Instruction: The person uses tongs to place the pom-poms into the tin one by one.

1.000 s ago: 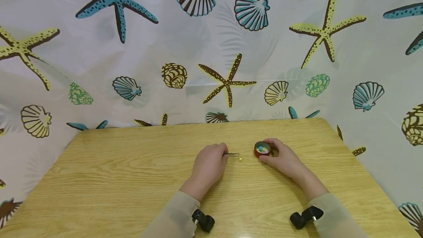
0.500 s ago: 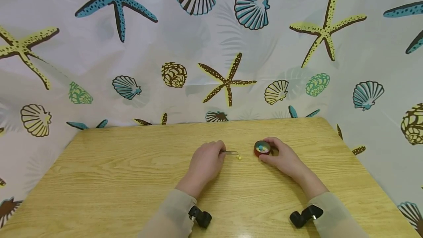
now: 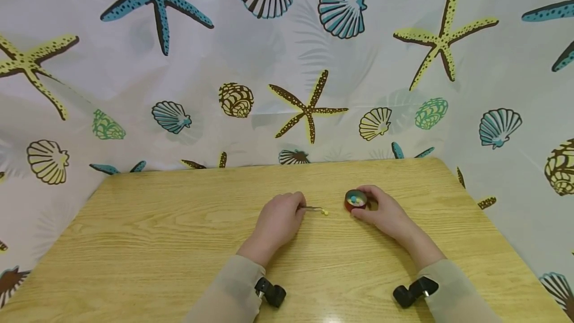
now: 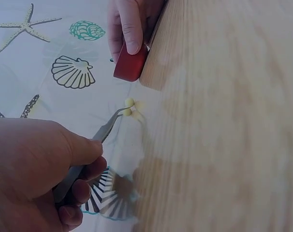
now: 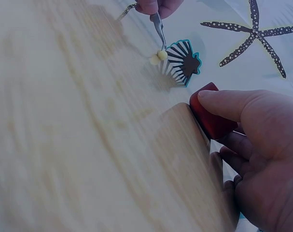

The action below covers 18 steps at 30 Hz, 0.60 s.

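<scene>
My left hand pinches a pair of metal tweezers with bent tips, pointing right, low over the table. Right at those tips are two small yellow balls, close together. With thumb and fingers my right hand grips a small round red tin, which stands upright and open-topped to the right of the balls. Inside it lie several little balls, blue, yellow and pale. In the right wrist view the thumb rests on the tin's outer wall, and its inside is hidden.
Both hands work over a wood-grain table. Behind it and at the sides hangs a white cloth printed with starfish and shells. A black wrist camera sits on the left sleeve, another camera on the right.
My left hand has drawn a little to the left with the tweezers, their tips staying close to the yellow balls. The right hand and the tin hold still.
</scene>
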Available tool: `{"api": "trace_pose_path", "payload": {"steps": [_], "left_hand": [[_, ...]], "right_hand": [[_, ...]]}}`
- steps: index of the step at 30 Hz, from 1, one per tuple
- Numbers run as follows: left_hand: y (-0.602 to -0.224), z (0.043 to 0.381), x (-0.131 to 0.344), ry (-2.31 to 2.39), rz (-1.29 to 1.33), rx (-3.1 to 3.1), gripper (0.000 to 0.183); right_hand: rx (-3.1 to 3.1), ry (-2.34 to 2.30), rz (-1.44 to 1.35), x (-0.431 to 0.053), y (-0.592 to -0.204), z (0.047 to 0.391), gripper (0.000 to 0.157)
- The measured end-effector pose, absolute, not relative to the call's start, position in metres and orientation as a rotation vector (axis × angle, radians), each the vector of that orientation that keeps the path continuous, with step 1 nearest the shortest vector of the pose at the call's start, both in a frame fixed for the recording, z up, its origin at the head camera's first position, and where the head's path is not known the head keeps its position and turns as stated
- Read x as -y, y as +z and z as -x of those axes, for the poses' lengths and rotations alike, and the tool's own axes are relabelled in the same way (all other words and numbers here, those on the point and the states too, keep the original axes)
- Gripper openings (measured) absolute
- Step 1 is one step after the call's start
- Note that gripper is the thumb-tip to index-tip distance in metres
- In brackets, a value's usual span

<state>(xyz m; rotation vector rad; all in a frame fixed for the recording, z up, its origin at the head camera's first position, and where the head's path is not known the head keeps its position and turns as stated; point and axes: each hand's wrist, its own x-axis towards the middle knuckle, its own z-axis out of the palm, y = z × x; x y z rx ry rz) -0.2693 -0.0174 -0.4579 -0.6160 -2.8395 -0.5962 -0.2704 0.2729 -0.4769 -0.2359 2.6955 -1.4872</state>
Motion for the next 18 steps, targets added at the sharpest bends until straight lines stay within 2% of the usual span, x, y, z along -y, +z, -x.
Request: {"api": "trace_pose_path", "payload": {"steps": [18], "left_hand": [[-0.454,0.2708,0.019,-0.601,0.574,2.737,0.004]], "right_hand": [[-2.71,-1.481,0.238,-0.2732,-0.4771,0.2705,0.066]]}}
